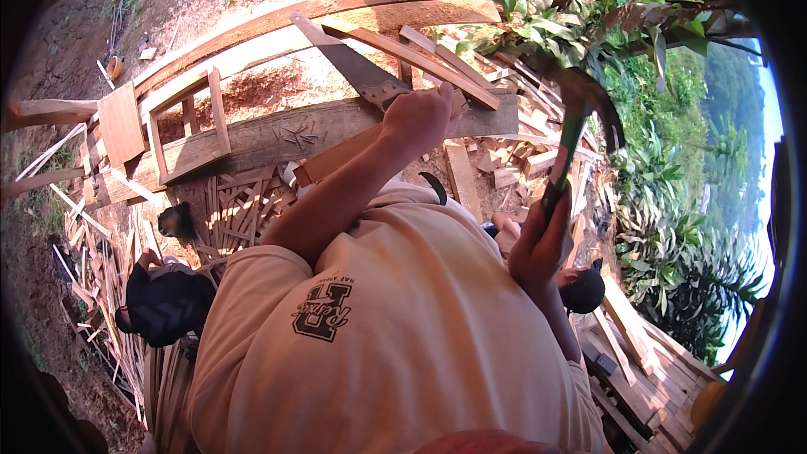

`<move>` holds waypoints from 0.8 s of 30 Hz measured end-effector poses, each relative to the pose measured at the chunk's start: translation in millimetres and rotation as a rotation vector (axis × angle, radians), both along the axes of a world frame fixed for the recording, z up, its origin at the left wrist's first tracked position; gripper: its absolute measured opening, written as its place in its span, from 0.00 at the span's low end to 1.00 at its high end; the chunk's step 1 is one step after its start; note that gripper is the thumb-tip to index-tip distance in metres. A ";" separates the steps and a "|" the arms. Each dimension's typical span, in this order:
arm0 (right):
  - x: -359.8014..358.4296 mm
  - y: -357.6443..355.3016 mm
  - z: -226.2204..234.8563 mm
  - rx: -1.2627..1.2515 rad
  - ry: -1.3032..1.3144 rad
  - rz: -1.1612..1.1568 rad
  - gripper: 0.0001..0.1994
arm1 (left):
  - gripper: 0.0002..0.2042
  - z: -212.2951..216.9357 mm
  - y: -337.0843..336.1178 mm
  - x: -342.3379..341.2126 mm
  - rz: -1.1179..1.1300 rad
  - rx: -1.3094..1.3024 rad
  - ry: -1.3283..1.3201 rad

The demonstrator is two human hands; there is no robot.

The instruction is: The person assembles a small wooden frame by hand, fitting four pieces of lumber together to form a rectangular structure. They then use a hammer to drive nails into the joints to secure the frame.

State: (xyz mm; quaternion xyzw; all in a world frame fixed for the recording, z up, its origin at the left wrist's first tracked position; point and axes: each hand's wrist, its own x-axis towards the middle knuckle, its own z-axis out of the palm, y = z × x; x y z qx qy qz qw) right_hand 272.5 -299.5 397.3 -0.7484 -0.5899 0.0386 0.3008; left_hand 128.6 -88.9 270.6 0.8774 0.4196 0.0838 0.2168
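Note:
Raised at my right side, my right hand [540, 245] is wrapped round the green handle of a claw hammer [577, 113], its dark metal head up and outward. My left hand [418, 120] is closed above the plank bench [336, 120], over a short wooden board [336, 157] that runs under my wrist. What its fingers pinch, if anything, is hidden. Just beyond that hand a handsaw [353, 69] lies with its handle by my knuckles and its blade pointing to the far left. Several loose nails [299, 136] rest on the plank, left of my forearm.
A small wooden frame [220, 111] leans at the plank's left, beside a flat board [122, 128]. Long beams [378, 17] cross the far side. Offcuts [538, 164] lie right. One person [172, 298] is low at left, another [582, 290] behind my right arm. Leafy plants [672, 235] stand right.

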 end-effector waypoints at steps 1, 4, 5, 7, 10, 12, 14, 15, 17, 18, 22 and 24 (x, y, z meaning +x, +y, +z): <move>-2.8 5.3 -3.8 -0.283 0.002 0.025 0.25 | 0.20 -0.5 -0.2 -0.2 -0.002 0.009 -0.003; -1.3 13.0 -4.4 -0.488 0.103 0.047 0.26 | 0.20 -1.9 -0.2 -1.0 -0.003 0.036 -0.011; -1.3 10.1 3.7 -0.414 0.125 0.049 0.26 | 0.20 -3.2 0.3 -2.0 0.002 0.045 -0.012; -2.2 8.9 12.5 -0.199 0.168 0.024 0.26 | 0.20 -1.9 0.4 -2.6 0.014 0.016 0.011; -6.0 -1.8 3.3 -0.006 0.149 -0.071 0.25 | 0.21 2.7 1.9 -2.2 0.023 -0.040 0.043; -3.0 4.6 -14.6 -0.338 0.102 -0.016 0.25 | 0.21 -3.7 2.0 0.3 0.008 0.008 0.000; -1.1 12.2 -13.0 -0.456 0.108 0.027 0.25 | 0.21 -3.7 2.3 -1.2 0.019 -0.009 0.033; -0.3 12.6 1.6 -0.412 0.134 0.033 0.25 | 0.21 -3.2 4.6 -1.2 0.024 -0.017 0.048; -1.0 17.3 15.3 -0.222 0.126 0.056 0.25 | 0.21 5.6 9.5 -2.7 0.040 -0.023 0.085; -3.7 20.6 22.5 -0.081 0.075 0.061 0.24 | 0.21 7.9 6.4 -4.6 0.049 -0.038 0.106; -4.4 11.5 -12.8 -0.073 -0.001 0.087 0.26 | 0.21 2.2 5.4 -0.3 0.027 -0.031 0.030; -8.8 16.0 -19.2 -0.509 0.130 0.071 0.23 | 0.21 -5.9 3.3 -0.7 0.003 -0.026 -0.013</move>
